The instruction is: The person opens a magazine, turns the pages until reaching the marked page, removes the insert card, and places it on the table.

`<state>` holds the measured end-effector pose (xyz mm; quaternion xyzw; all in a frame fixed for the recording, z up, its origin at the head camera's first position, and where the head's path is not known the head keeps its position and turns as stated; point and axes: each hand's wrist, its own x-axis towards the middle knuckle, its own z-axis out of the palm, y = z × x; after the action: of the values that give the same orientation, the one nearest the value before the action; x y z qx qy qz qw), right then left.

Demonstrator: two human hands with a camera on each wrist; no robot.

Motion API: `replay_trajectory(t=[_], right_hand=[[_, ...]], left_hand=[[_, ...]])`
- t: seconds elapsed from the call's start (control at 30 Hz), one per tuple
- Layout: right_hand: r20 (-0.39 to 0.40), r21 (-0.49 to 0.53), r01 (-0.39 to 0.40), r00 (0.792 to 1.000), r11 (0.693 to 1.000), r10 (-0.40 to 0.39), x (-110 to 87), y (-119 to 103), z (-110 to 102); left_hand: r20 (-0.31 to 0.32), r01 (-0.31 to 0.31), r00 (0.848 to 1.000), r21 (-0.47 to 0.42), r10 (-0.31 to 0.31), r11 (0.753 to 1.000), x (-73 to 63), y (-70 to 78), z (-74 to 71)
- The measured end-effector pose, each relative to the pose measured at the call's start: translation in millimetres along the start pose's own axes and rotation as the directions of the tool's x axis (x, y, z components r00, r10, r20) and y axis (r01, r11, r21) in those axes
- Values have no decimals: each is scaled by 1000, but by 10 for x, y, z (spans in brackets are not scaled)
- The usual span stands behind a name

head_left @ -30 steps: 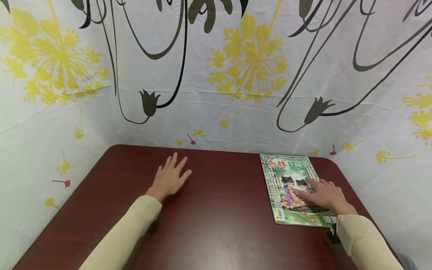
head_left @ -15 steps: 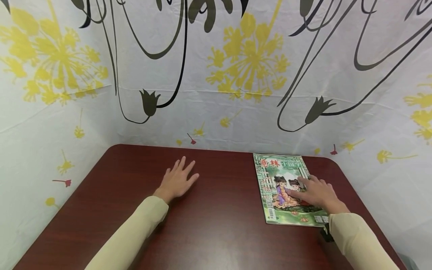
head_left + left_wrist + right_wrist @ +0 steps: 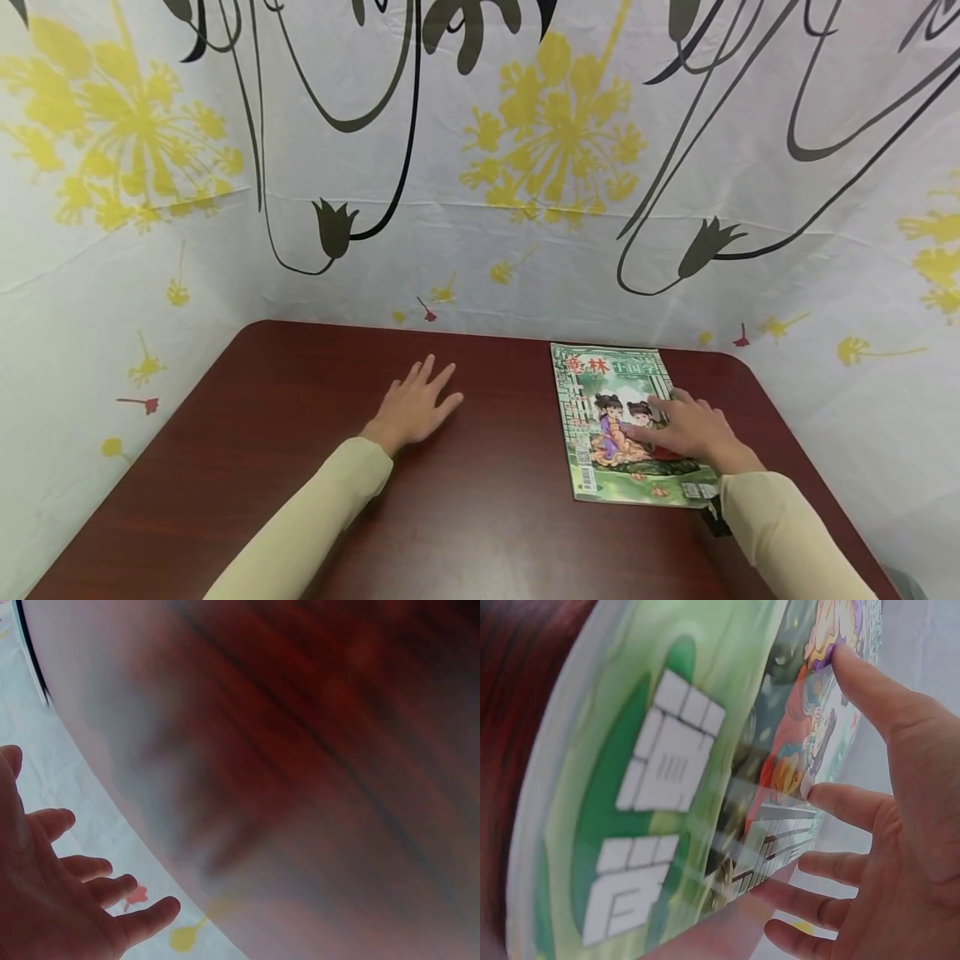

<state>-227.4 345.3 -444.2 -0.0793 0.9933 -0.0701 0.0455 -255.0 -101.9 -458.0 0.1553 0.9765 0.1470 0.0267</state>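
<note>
A magazine point(image 3: 622, 483) with a green illustrated cover lies flat on the right side of the dark red-brown table point(image 3: 487, 533). My right hand point(image 3: 693, 429) rests on its right half, fingers spread, over the two drawn figures. In the right wrist view the thumb and index fingertips of the right hand point(image 3: 907, 795) touch the glossy cover point(image 3: 667, 765). To the left, my left hand point(image 3: 412, 408) is spread above the table with nothing in it. The left wrist view has the left hand point(image 3: 67, 900) with its fingers extended, and a blurred reflection on the tabletop point(image 3: 337, 787).
White cloth point(image 3: 420, 167) printed with yellow and dark flowers hangs behind the table and along both sides. The table's far edge has rounded corners. A small black object point(image 3: 716, 518) shows beneath the right sleeve point(image 3: 780, 525).
The magazine has slid left across the table together with my right hand on it. My left hand has drifted right and slightly nearer, still spread.
</note>
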Motion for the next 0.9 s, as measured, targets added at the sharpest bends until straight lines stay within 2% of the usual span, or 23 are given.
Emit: replay_trajectory(t=[0.33,0.9], right_hand=[[26,42,10,1000,999,-11,8,-109,-18],[57,22,42,997,999,-44,80,-325,-3]], left_hand=[[28,-35,999,18,34,999,45,154,46],[38,-95,995,15,94,995,65,368,99]])
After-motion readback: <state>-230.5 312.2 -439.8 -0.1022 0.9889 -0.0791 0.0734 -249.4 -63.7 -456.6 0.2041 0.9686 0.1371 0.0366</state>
